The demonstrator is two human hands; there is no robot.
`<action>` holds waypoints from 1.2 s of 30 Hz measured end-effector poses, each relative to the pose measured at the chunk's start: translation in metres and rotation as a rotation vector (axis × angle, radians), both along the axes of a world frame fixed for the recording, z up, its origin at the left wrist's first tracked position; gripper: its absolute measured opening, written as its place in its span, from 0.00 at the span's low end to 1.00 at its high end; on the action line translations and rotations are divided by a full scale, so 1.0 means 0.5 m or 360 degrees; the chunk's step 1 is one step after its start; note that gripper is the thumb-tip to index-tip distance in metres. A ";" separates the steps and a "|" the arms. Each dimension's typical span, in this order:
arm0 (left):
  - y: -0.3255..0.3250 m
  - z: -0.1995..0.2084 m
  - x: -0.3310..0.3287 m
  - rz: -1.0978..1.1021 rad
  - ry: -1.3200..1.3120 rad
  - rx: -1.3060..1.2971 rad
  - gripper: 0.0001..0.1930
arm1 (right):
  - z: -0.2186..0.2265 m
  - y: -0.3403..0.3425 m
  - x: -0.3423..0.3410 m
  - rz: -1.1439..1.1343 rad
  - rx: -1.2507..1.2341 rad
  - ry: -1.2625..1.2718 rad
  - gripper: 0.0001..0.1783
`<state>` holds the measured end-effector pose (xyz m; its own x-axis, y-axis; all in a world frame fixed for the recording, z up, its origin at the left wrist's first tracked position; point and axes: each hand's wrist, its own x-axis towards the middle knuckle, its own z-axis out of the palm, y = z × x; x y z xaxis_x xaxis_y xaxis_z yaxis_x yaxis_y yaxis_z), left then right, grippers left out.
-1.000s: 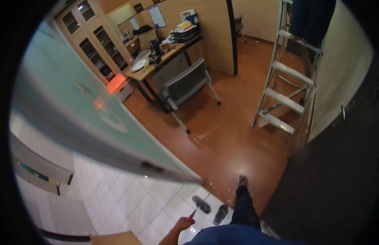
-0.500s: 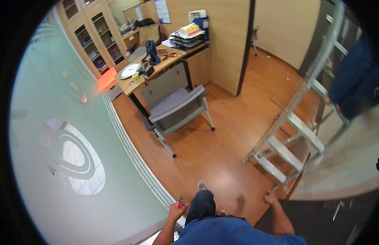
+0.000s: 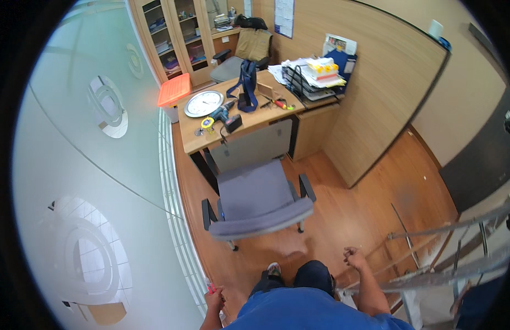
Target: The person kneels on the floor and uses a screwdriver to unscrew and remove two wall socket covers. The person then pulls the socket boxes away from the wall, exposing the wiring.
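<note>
My left hand [image 3: 215,300] is closed around a small red-handled tool [image 3: 211,287], held low beside the frosted glass wall; its exact kind is too small to tell. Out in front of my body on the other side, my right hand [image 3: 354,257] hovers over the wood floor with loosely curled, parted fingers and nothing visible in it. A grey office chair [image 3: 255,192] stands ahead of both hands, its back toward me. Beyond it is a wooden desk [image 3: 192,142] bearing a cordless drill [image 3: 224,116], a round clock [image 3: 204,104], a yellow tape measure [image 3: 208,122] and a dark blue bag [image 3: 248,82].
A metal ladder [image 3: 431,280] stands close by my right arm, with a person's dark blue clothing [image 3: 480,305] beside it. The glass wall [image 3: 139,165] runs along my left. A wooden partition [image 3: 376,82] rises right of the desk. An orange-lidded box [image 3: 175,89] stands by the desk's left end.
My view has turned right and come nearer the chair and desk. The ladder now lies at the lower right, alongside my right arm. The red-handled tool stays in my left hand.
</note>
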<state>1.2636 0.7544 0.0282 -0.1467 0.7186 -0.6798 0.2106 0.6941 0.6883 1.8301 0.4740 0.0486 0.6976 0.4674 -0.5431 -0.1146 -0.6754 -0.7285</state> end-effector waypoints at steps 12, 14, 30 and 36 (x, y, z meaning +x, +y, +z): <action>-0.169 0.105 0.410 0.1293 0.0339 0.0152 0.13 | 0.094 1.047 0.659 0.0774 0.0578 -0.0887 0.21; -0.222 0.142 0.513 0.1365 0.0516 0.0074 0.17 | 0.122 1.202 0.705 0.0834 0.0596 -0.0905 0.23; -0.362 0.476 0.923 0.1334 0.0863 -0.0636 0.45 | 0.105 1.615 0.787 0.1121 0.0186 -0.1539 0.19; -0.463 0.361 0.839 0.0698 0.1438 -0.0255 0.49 | 0.103 1.603 0.765 0.0934 0.0140 -0.1230 0.17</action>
